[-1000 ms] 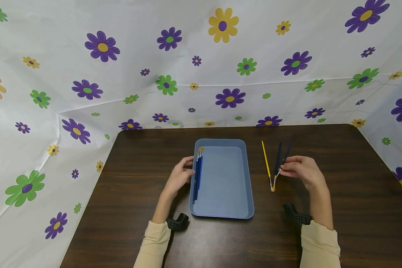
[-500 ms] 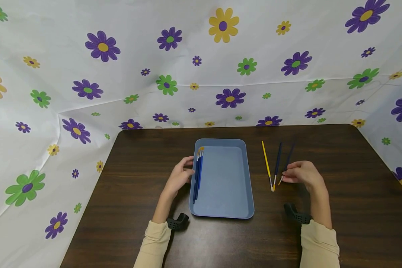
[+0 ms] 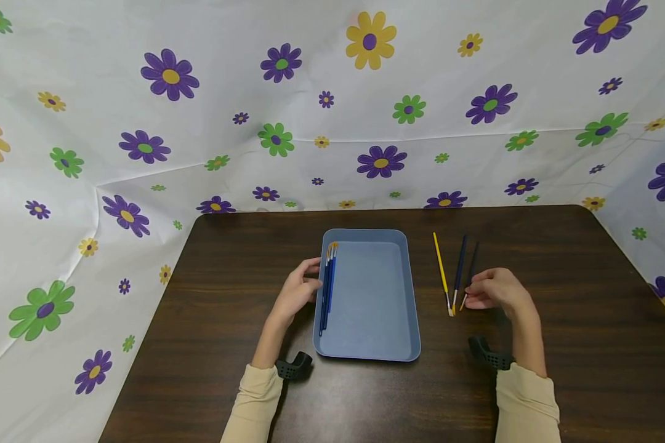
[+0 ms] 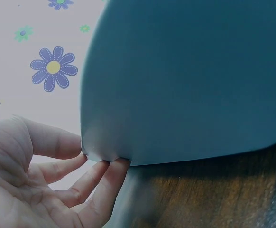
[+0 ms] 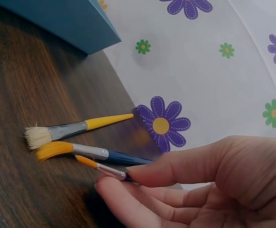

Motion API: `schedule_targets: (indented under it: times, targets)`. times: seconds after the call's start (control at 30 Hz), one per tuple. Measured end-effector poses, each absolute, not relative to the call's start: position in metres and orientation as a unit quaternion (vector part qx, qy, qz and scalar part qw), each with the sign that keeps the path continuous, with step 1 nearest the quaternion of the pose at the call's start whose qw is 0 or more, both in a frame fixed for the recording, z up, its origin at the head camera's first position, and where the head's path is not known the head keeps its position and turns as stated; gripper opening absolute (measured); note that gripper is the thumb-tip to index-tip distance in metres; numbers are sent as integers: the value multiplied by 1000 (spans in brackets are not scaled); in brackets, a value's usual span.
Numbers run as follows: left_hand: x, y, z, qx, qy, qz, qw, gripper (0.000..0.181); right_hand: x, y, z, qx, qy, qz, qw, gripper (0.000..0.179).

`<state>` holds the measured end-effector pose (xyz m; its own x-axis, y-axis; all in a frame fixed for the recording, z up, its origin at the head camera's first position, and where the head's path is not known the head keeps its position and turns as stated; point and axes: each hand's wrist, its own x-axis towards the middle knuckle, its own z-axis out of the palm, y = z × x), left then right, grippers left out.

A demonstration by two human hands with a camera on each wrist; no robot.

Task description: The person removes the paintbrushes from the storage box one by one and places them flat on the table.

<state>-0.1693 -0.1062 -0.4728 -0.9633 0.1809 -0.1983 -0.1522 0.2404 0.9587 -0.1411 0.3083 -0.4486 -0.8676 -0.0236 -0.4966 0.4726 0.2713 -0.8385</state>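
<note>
My right hand [image 3: 501, 290] pinches a thin dark-handled paintbrush [image 5: 112, 171] by its ferrule end, between thumb and forefinger. Its small orange bristles point toward me, close over the table. Just left of it lie a dark blue paintbrush [image 3: 459, 267] with golden bristles and a yellow paintbrush [image 3: 440, 264] with pale bristles, their tips nearly together. My left hand [image 3: 296, 289] rests its fingertips against the left side of the blue-grey tray [image 3: 374, 295]; the left wrist view shows the fingertips right at the tray's edge. Several blue paintbrushes [image 3: 327, 289] lie along the tray's left inner wall, bristles away from me.
The dark wooden table [image 3: 210, 344] ends at the back against a flowered white cloth [image 3: 321, 74]. Black bands with camera mounts [image 3: 294, 367] sit on both wrists. Bare tabletop shows between the tray and the yellow brush.
My right hand has come slightly toward me with the thin brush. The brush no longer crosses the dark blue one; it lies beside it, its handle end shifted left. My left hand stays still.
</note>
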Motion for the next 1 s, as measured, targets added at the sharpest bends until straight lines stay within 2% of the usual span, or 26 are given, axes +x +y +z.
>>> schedule_targets:
  times: [1.0]
  targets:
    - [-168,-106,-471,8,773,619,136,55,-144,303,-450,153,782,-566,214,26]
